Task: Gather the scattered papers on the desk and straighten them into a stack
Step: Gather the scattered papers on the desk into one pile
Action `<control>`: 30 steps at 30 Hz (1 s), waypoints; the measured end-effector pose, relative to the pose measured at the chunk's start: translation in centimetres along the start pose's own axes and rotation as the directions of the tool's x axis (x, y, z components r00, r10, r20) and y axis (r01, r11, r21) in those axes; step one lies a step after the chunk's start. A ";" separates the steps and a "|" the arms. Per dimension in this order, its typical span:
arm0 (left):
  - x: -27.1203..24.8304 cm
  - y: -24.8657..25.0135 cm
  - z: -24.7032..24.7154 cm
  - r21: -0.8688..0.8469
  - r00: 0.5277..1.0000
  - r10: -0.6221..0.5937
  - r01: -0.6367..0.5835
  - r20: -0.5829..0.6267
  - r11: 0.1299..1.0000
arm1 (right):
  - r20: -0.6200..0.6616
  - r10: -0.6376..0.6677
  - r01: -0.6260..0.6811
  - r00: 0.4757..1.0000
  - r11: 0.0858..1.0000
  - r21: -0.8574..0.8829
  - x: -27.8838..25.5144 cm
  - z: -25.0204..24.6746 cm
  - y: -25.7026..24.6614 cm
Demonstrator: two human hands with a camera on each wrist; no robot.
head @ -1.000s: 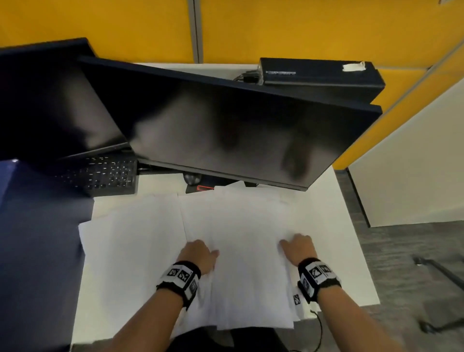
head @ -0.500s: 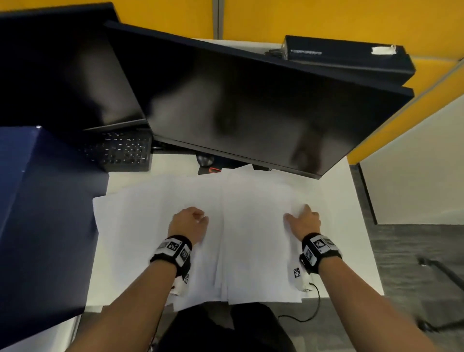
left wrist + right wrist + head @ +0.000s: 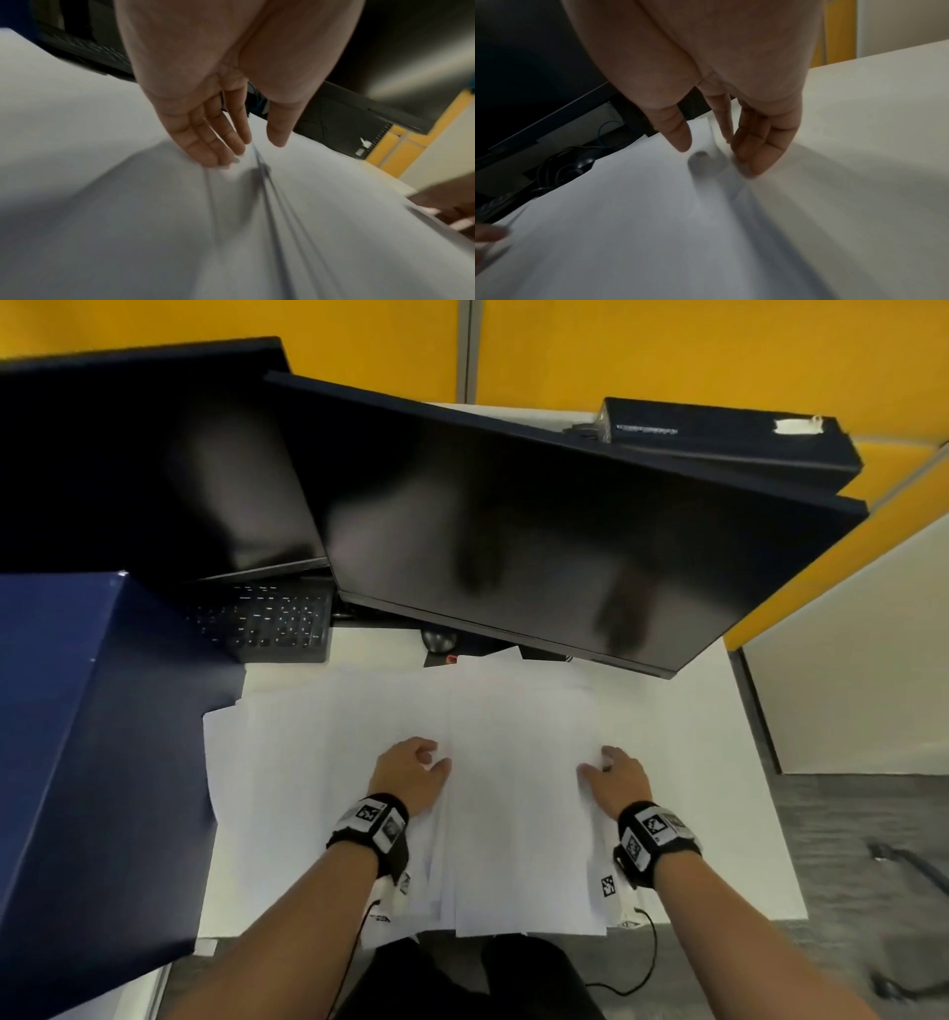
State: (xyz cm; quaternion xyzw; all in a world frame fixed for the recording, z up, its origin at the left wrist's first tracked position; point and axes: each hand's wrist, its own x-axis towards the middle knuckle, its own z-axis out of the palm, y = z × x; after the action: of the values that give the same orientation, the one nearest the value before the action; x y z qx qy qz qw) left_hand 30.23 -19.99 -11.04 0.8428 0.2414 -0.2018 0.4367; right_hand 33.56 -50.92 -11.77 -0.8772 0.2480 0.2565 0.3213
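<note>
White surface, monitors behind: paper pile at near edge, more sheets fanned left. Since half-second ago left hand, right hand slid inward; fingers relaxed, flanking pile. Squaring begun.

papers motion-blurred, desk partly covered

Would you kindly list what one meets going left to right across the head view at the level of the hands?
Blue box → loose papers → left hand → stack → right hand → bare desk → floor.
</note>
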 end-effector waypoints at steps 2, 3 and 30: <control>0.6 -2.0 -3.1 0.008 0.987 -0.066 0.068 -0.144 0.998 | -0.047 0.049 -0.046 0.998 0.997 0.054 0.4 -1.2 0.4; 0.9 -3.2 -5.0 0.034 0.963 -0.117 0.130 -0.244 0.991 | -0.066 0.067 -0.062 0.996 0.995 0.084 0.8 -1.7 0.6; 0.1 -2.9 -2.0 0.258 0.980 -0.170 0.138 0.107 0.956 | 0.085 -0.121 0.134 0.989 0.977 -0.164 -2.7 3.5 -3.2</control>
State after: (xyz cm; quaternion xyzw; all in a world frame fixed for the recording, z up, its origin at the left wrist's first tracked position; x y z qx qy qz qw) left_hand 28.90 -16.81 -11.88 0.8549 0.2504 -0.3177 0.3248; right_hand 32.44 -45.64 -11.00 -0.9053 0.1564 0.2879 0.2703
